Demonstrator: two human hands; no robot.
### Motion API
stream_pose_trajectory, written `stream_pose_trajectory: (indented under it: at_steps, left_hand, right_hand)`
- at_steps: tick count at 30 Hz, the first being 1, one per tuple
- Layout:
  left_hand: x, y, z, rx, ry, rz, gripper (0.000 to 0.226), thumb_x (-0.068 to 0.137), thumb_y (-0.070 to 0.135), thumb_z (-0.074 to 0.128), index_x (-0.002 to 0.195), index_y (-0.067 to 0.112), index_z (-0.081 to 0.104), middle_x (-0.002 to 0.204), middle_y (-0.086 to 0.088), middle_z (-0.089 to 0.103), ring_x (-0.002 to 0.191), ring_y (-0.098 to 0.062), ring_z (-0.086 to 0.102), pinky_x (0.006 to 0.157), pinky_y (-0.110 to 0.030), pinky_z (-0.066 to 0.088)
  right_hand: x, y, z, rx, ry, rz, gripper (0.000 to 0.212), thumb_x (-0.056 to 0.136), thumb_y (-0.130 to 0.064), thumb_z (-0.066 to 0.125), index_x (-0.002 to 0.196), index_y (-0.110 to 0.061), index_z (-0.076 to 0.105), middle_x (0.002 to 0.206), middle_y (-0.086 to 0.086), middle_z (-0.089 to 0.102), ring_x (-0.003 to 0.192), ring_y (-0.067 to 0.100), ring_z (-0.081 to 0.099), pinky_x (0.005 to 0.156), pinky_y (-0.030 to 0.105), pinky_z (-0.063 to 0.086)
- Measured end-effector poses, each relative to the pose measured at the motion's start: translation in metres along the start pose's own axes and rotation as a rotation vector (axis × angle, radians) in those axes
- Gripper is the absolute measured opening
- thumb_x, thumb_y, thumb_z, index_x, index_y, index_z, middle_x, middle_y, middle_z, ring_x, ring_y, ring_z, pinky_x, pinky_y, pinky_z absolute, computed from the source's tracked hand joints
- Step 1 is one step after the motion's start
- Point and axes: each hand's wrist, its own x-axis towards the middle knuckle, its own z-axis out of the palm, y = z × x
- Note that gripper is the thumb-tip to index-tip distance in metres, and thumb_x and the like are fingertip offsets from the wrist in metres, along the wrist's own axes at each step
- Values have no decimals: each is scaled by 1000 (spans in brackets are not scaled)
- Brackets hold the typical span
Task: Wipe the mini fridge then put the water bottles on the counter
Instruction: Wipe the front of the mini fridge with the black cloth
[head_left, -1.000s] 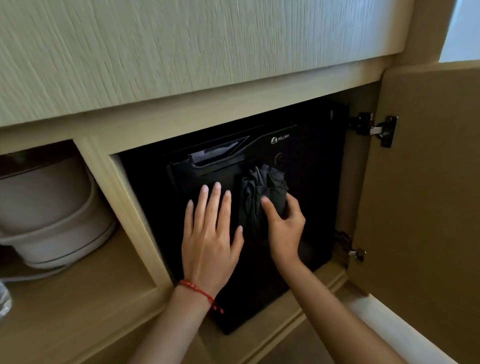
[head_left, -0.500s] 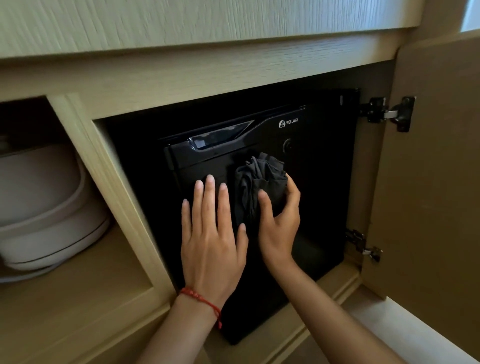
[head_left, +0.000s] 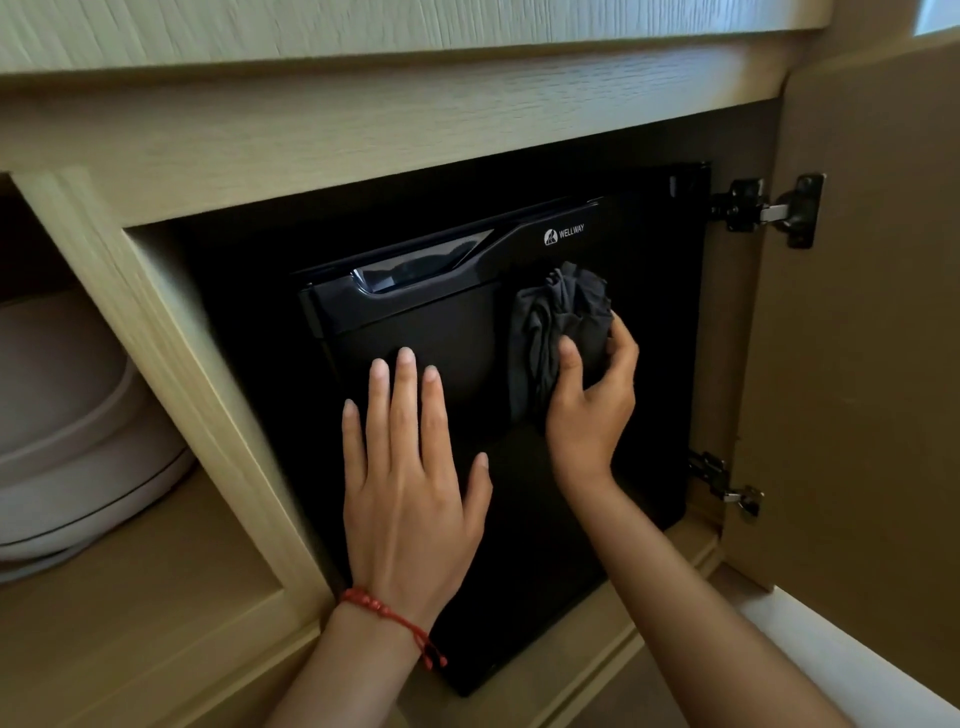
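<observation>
Since the earlier frame: right hand (head_left: 589, 402) and its dark cloth (head_left: 558, 332) have slid up and to the right across the mini fridge (head_left: 447, 343) door, now just under the white logo (head_left: 563, 235); the left hand (head_left: 410, 483) has kept its place.
White pot: at 9 o'clock, a pale round vessel (head_left: 67, 441) sits on the left shelf (head_left: 130, 613) of the cabinet, partly cut off by the edge of the view; what kind of vessel it is cannot be told for sure.
Divider: a light wooden upright (head_left: 171, 374) stands between that shelf and the fridge bay.
Left hand: wide and flat, fingers spread, palm pressed against the lower middle of the black door; a red string bracelet (head_left: 392, 621) circles the wrist at 6 o'clock.
Mini fridge: black, set inside the cabinet bay at centre, door closed, with a glossy recessed handle (head_left: 415, 267) along its top at 12 o'clock.
Right hand: closed around the bunched cloth, thumb on the near side, pressing it to the upper right part of the door.
Cabinet door: at 3 o'clock the wooden door (head_left: 872, 332) stands swung open, held by an upper hinge (head_left: 769, 210) and a lower hinge (head_left: 727, 486).
Water bottles: none in view.
</observation>
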Motion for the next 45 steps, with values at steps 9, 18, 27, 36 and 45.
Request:
stream_pose_trajectory:
  at_steps: [9,18,27,36,45]
  left_hand:
    - [-1,5,10,114,-45,77,70,78,31,62,137,2,38,145,-21,35,136,-35,26,108,-52,21]
    - [-2,3,14,140,-39,82,70,78,30,60,139,5,36,147,-20,32,138,-35,22,109,-54,20]
    - [-1,6,18,141,-38,59,65,85,38,42,140,3,33,148,-21,29,139,-35,18,111,-53,15]
    - [-2,10,22,153,-27,167,64,84,35,44,139,4,33,148,-19,30,139,-33,17,110,-53,12]
    - [-3,13,35,203,-111,259,60,83,33,41,137,8,39,148,-14,33,138,-32,19,111,-54,10]
  right_hand:
    - [-11,15,-5,-119,-177,-203,49,88,-21,57,130,-2,40,116,-4,44,107,-8,38,89,-2,31]
    - [-4,37,-16,-58,70,73,47,91,-22,54,132,-6,37,122,0,48,115,9,45,92,7,36]
    - [-20,42,-20,-122,-209,-127,45,89,-22,55,127,-2,41,113,-2,45,105,-7,41,88,-1,32]
    - [1,75,-40,-66,138,305,41,92,-22,52,128,-5,41,118,4,52,114,17,49,96,25,38]
    - [27,43,-19,30,-2,71,40,89,-24,57,124,-9,43,117,1,55,110,9,53,92,18,44]
